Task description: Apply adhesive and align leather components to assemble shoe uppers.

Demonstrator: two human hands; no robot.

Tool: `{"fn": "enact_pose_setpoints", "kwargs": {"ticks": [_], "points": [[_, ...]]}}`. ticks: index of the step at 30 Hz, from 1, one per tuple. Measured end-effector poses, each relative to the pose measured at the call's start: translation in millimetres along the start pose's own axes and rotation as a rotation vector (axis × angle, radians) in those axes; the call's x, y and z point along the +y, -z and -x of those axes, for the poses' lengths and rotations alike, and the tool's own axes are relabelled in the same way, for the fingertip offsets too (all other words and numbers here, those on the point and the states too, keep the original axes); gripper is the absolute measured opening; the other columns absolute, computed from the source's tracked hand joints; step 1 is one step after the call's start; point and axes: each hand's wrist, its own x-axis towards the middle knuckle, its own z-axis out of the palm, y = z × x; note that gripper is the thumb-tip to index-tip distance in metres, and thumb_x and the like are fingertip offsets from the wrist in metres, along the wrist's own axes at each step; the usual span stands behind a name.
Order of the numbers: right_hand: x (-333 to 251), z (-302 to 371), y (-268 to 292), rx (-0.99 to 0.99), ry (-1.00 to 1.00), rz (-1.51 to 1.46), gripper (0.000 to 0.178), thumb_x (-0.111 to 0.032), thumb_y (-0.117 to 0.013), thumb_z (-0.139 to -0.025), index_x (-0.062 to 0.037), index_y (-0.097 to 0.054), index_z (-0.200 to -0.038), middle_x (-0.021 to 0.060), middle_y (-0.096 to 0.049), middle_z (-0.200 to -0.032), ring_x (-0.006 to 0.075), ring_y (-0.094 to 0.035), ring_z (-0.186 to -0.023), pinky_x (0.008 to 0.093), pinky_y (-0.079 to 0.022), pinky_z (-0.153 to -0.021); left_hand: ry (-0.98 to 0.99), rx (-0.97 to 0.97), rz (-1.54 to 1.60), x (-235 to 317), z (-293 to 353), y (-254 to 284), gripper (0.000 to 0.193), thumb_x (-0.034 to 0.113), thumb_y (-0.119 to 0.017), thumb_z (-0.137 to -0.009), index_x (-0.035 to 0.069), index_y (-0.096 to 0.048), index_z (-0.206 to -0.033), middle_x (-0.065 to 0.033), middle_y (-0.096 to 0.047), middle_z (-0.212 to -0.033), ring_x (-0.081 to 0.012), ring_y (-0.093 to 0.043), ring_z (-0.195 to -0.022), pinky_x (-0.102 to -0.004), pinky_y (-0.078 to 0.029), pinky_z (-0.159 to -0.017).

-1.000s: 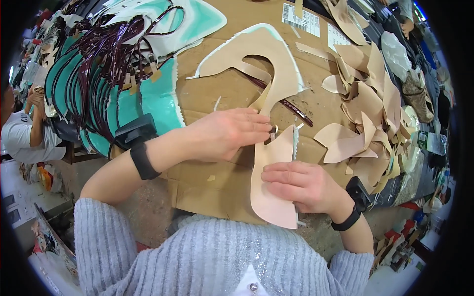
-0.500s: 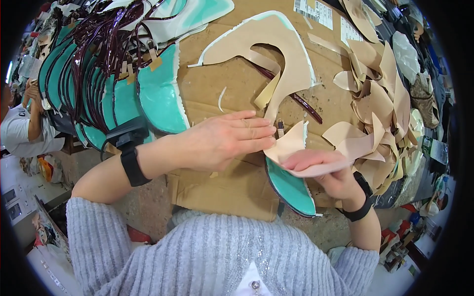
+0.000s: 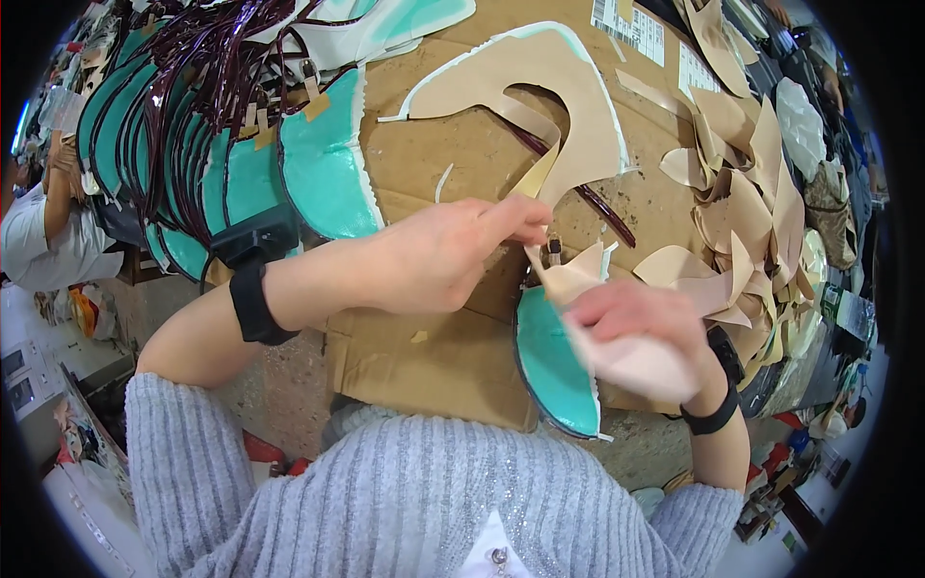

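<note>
A curved beige leather-like piece (image 3: 590,120) lies over a larger panel with a white edge (image 3: 501,48). Its narrow middle runs down toward my body, and its near end is lifted off a glossy teal panel (image 3: 551,352) with a dark rim. My left hand (image 3: 434,258) is closed, fingertips pinching the narrow strip just above the teal panel. My right hand (image 3: 647,313) grips the lifted near end (image 3: 641,364), which is folded over and blurred by motion. A small metal clasp (image 3: 554,249) shows between the hands.
Overlapping teal panels (image 3: 323,173) with dark red glossy straps (image 3: 198,87) crowd the left side. Loose beige pieces (image 3: 756,207) pile up on the right. Brown cardboard (image 3: 434,361) covers the table. Another person (image 3: 43,226) is at the far left.
My left hand has gone from lying flat to pinching the strip. My right hand has pulled the beige near end up and toward me, baring more of the teal panel.
</note>
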Motion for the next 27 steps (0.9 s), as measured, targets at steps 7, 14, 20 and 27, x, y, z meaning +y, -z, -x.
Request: {"fn": "enact_pose_setpoints", "kwargs": {"ticks": [7,14,20,27], "points": [[0.5,1.5,-21.4,-0.131,0.154,0.466,0.027,-0.003,-0.06,-0.069,-0.0051,-0.061,-0.096,0.0089,-0.063,-0.109,0.0263,-0.062,-0.102,0.0344,-0.055,-0.08,-0.073,-0.012,-0.1,0.8,1.1,-3.0,0.057,-0.014,-0.042,-0.072,-0.002,-0.047,-0.128,-0.0151,-0.061,-0.121,-0.0337,-0.054,-0.118,-0.0415,-0.041,-0.102],[-0.5,2.4,-23.1,-0.212,0.162,0.592,0.023,-0.011,-0.061,-0.072,-0.007,-0.058,-0.094,0.006,-0.063,-0.11,0.0235,-0.06,-0.106,0.033,-0.054,-0.077,-0.249,-0.158,-0.339,-1.5,5.2,-5.5,0.05,-0.007,-0.057,-0.069,0.002,-0.054,-0.118,-0.016,-0.053,-0.132,-0.032,-0.042,-0.132,-0.0471,-0.029,-0.113],[1.5,5.1,-23.9,-0.221,0.15,0.605,0.023,-0.012,-0.061,-0.071,-0.0067,-0.057,-0.093,0.0065,-0.063,-0.108,0.0244,-0.061,-0.104,0.0339,-0.053,-0.078,-0.277,-0.207,-0.423,1.4,6.6,-6.6,0.054,-0.004,-0.06,-0.064,0.008,-0.058,-0.117,-0.0138,-0.047,-0.139,-0.0323,-0.036,-0.136,-0.051,-0.029,-0.113],[-17.0,4.3,-32.1,-0.245,0.007,0.809,0.023,-0.013,-0.06,-0.074,-0.0085,-0.059,-0.096,0.0037,-0.064,-0.106,0.0207,-0.055,-0.114,0.0413,-0.041,-0.099,-0.246,-0.175,-0.585,7.1,9.8,-17.0,0.043,0.007,-0.058,-0.077,0.013,-0.057,-0.12,-0.013,-0.045,-0.14,-0.0319,-0.034,-0.137,-0.0498,-0.025,-0.114]]}}
